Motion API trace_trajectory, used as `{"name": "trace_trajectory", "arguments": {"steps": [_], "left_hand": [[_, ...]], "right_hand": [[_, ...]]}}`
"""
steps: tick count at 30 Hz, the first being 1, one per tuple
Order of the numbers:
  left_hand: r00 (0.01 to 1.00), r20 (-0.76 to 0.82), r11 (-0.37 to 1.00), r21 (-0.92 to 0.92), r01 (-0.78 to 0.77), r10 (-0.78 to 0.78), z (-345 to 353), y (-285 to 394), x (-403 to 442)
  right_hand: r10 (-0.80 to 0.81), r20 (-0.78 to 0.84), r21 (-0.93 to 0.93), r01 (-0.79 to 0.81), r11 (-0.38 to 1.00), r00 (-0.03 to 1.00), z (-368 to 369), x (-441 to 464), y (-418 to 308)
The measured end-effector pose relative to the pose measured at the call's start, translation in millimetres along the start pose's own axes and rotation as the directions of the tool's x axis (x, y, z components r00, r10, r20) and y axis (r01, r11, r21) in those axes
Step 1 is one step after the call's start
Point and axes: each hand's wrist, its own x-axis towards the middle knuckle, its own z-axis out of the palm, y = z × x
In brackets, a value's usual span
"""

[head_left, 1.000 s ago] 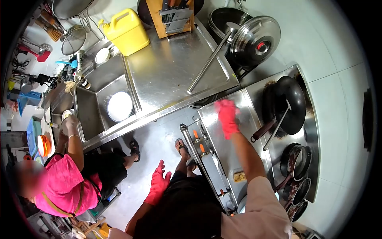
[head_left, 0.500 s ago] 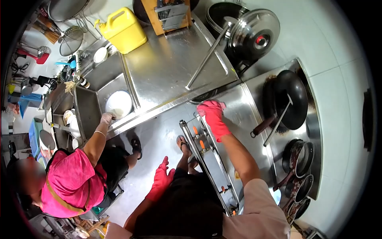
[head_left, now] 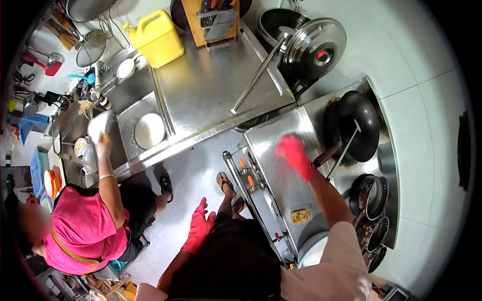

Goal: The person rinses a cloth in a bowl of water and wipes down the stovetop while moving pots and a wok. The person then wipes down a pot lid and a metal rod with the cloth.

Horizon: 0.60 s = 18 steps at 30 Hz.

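Steel stove (head_left: pixel 296 188) beneath your gloved right hand (head_left: pixel 292 150).
Blurred, that hand's grip cannot be told; the wok (head_left: pixel 364 128) sits near the back edge. Your left hand (head_left: pixel 201 224), thumb and fingers apart, hangs beyond the front edge.

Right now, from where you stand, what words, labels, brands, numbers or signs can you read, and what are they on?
None can be read.
Yellow jerrycan: no lettering seen on the side in view.
Knife block: any marking is too small to read.
Grey panel at the far left: too dim and blurred to tell if it bears print.
Steel stovetop under the right gloved hand: no readable text.
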Motion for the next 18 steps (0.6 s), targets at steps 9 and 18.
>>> {"name": "trace_trajectory", "arguments": {"steps": [9,18], "left_hand": [[1.000,0.005,1.000,0.012,0.012,-0.012,-0.4,-7.6,-2.9],[0.999,0.052,0.999,-0.042,0.004,-0.002,8.6,19.3,6.1]], "right_hand": [[0.052,-0.130,-0.266,-0.086,0.960,0.990,26.4,6.4,-6.7],[0.200,-0.152,0.269,-0.154,0.951,0.968,9.3,-31.0,28.4]]}}
